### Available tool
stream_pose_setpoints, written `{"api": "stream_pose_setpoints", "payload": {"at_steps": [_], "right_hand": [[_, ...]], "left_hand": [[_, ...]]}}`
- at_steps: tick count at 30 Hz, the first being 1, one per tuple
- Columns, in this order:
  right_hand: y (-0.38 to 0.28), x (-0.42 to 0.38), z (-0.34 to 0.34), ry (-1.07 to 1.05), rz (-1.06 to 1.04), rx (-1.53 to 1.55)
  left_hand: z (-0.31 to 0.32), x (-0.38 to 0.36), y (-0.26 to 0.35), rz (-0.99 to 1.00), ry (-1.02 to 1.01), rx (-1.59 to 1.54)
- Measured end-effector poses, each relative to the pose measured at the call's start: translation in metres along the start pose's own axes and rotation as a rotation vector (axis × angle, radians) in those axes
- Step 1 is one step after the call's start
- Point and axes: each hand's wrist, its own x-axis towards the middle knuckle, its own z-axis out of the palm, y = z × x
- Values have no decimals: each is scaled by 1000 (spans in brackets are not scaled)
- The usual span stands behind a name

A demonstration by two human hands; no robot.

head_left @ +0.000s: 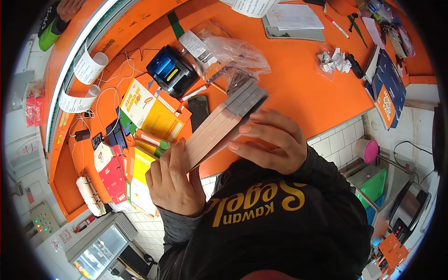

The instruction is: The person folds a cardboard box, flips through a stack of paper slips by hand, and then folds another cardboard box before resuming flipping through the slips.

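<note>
A long, thick stack of brown card (210, 134) with layered edges and a greyish far end slants up to the right over the orange counter (298, 88). Its lower left end is gripped by my left hand (179, 182), fingers bent round it. My right hand (277, 142) has its fingers stretched out and spread, the tips right at the near side of the stack. Just behind the stack lies a dark phone (199, 111). Yellow and white printed cartons (154, 112) lie to its left.
A blue and black label printer (171, 72) stands at the back beside crumpled clear plastic (238, 53). Paper strips (88, 65) hang at the left ledge. Papers (294, 17), a red marker (337, 26) and a blue box (386, 91) are at right. Another person's hand (69, 8) shows top left.
</note>
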Motion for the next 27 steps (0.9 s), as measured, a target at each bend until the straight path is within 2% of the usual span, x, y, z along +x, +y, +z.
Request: {"api": "stream_pose_setpoints", "payload": {"at_steps": [4,6,12,25,27], "right_hand": [[-5,4,-10,-56,103,212],[-4,7,-14,-82,241,361],[-5,14,-17,-1,204,320],[-7,3,-19,-33,160,329],[-6,5,-19,-13,265,478]], "left_hand": [[-1,1,-1,12,12,1],[-1,2,-1,11,13,6],[-2,3,0,14,-1,6],[0,-1,-1,3,5,31],[-1,0,0,9,9,26]]}}
